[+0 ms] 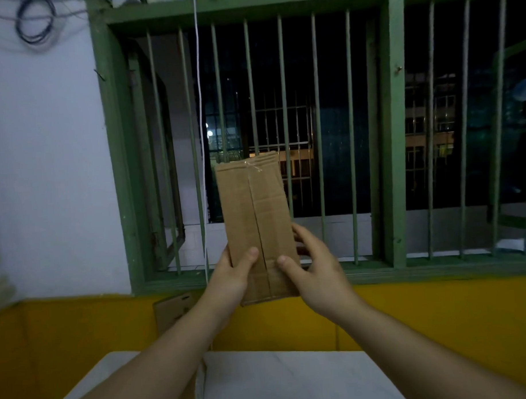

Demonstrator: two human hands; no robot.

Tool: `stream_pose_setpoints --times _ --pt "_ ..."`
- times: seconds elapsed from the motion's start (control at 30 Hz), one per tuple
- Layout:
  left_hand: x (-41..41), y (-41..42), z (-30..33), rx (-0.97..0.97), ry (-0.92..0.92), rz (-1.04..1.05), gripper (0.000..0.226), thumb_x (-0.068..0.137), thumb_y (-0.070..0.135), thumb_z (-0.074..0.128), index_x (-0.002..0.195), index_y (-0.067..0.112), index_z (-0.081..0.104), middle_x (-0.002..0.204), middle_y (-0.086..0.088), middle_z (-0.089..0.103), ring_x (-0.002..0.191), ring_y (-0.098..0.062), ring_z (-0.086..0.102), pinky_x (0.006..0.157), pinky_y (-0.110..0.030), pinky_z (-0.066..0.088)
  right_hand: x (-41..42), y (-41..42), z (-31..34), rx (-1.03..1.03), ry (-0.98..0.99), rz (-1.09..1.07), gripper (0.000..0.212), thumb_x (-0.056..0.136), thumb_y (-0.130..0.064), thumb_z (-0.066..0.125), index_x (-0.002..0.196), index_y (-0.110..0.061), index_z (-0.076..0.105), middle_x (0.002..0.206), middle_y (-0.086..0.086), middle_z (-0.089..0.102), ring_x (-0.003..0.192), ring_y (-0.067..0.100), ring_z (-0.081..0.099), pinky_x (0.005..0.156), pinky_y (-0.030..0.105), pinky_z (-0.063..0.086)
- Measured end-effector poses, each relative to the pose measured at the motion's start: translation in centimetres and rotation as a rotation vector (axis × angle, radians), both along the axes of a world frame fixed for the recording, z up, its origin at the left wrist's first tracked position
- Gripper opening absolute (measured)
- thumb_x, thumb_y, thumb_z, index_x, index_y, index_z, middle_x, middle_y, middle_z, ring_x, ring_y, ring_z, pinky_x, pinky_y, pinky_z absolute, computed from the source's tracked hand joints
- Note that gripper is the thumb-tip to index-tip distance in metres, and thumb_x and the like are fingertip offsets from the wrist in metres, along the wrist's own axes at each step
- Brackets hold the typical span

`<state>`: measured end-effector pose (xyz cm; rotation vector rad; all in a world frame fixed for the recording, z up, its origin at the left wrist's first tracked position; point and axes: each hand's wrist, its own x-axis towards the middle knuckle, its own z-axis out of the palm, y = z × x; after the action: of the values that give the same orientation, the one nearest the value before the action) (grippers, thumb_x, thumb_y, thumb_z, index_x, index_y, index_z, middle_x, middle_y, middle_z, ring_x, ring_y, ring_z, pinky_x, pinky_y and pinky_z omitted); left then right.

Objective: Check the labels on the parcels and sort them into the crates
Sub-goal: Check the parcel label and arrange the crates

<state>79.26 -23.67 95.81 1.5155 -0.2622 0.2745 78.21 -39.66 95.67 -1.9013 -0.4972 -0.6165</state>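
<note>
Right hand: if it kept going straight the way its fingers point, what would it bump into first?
The right hand already grips the cardboard parcel, so it meets that first. Beyond it probably stand the green window bars, though depth is unclear.

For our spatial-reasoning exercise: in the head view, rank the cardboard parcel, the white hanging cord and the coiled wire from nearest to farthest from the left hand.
1. Cardboard parcel: gripped by the left hand.
2. White hanging cord: just left, by the window.
3. Coiled wire: top left, on the wall.

White table (291, 374) low in the near middle, butted against the yellow wall (438, 312). Looks covered in a pale sheet, one fold running down its left part.
</note>
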Motion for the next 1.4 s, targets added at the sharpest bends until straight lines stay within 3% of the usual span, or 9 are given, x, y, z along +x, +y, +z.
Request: stream_pose_setpoints --times 0.27,0.43,0.6,0.67,0.8,0.9,1.13,1.3,1.4 --pt "0.3 1.0 -0.3 -0.024 -0.037 0.039 0.041 0.084 0.051 0.05 0.122 0.037 0.05 0.12 0.008 0.063 0.113 -0.015 0.06 0.103 -0.043 0.046 -0.4 0.1 -0.1 -0.014 -0.028 0.001 0.04 0.102 -0.021 0.043 0.142 -0.028 0.042 0.13 -0.018 0.041 0.124 -0.002 0.037 0.112 0.036 0.036" --pt "0.1 1.7 -0.7 0.009 -0.054 0.031 0.025 0.092 0.047 0.043 0.115 0.046 0.052 0.123 0.008 0.062 0.112 -0.011 0.059 0.101 -0.038 0.047 0.8 -0.4 -0.1 0.128 0.159 0.004 0.079 0.071 -0.048 0.079 0.133 -0.044 0.031 0.136 -0.012 0.043 0.127 0.01 0.041 0.104 0.039 0.041" --pt "0.2 2.6 -0.9 -0.008 -0.111 0.172 0.033 0.102 0.024 0.042 0.129 0.042 0.038 0.107 0.012 0.061 0.095 -0.002 0.06 0.08 -0.023 0.049 1.3 -1.1 -0.8 0.19 0.256 -0.02 0.105 0.078 -0.035 0.079 0.155 -0.029 0.007 0.148 -0.005 0.04 0.131 0.017 0.043 0.107 0.045 0.042" --pt "0.1 2.8 -0.7 0.028 -0.119 0.169 0.03 0.099 0.035 0.043 0.129 0.034 0.047 0.118 0.004 0.062 0.107 -0.011 0.06 0.087 -0.028 0.051 1.3 -1.1 -0.9 0.231 0.233 -0.031 0.091 0.084 -0.029 0.074 0.154 -0.025 0.017 0.143 -0.003 0.044 0.122 0.014 0.046 0.1 0.04 0.047" --pt "0.0 3.1 -0.1 0.104 -0.048 -0.009 0.078 0.076 0.063 0.05 0.146 0.031 0.037 0.132 0.006 0.057 0.117 -0.012 0.057 0.099 -0.035 0.047 1.2 -1.0 -0.9 0.223 0.135 -0.041 0.054 0.088 -0.023 0.069 0.133 -0.038 0.043 0.129 -0.002 0.051 0.108 0.01 0.052 0.089 0.04 0.055" --pt "0.3 3.4 -0.1 0.094 -0.03 -0.048 0.059 0.09 0.041 0.056 0.145 0.032 0.037 0.13 0.005 0.058 0.113 -0.014 0.06 0.088 -0.029 0.051 1.2 -1.0 -1.2 0.229 0.12 -0.045 0.056 0.088 -0.025 0.069 0.136 -0.036 0.043 0.129 -0.003 0.051 0.111 0.011 0.052 0.088 0.039 0.055" --pt "0.9 4.9 -0.2 0.086 -0.008 -0.105 0.079 0.066 0.042 0.073 0.14 0.032 0.044 0.126 -0.003 0.063 0.112 -0.024 0.063 0.096 -0.044 0.049 0.7 -1.8 -0.5 0.228 0.093 0.01 0.069 0.085 -0.017 0.072 0.141 -0.031 0.035 0.124 -0.013 0.048 0.115 0.007 0.048 0.092 0.033 0.049" --pt "0.7 6.8 0.8 0.267 0.033 -0.151 0.085 0.054 0.05 0.071 0.135 0.034 0.05 0.128 -0.003 0.061 0.113 -0.026 0.061 0.099 -0.048 0.047 1.5 -4.0 1.8 0.247 0.091 -0.047 0.101 0.081 -0.019 0.077 0.153 -0.036 0.008 0.152 -0.006 0.029 0.131 0.013 0.037 0.102 0.042 0.043" --pt "0.3 7.8 2.4 0.428 0.044 -0.216 0.079 0.052 0.046 0.074 0.127 0.039 0.053 0.128 -0.002 0.061 0.111 -0.024 0.062 0.097 -0.044 0.05 1.8 -5.6 3.3 0.084 0.151 -0.039 0.09 0.08 -0.031 0.077 0.15 -0.038 0.022 0.153 -0.005 0.03 0.129 0.015 0.038 0.092 0.037 0.046"
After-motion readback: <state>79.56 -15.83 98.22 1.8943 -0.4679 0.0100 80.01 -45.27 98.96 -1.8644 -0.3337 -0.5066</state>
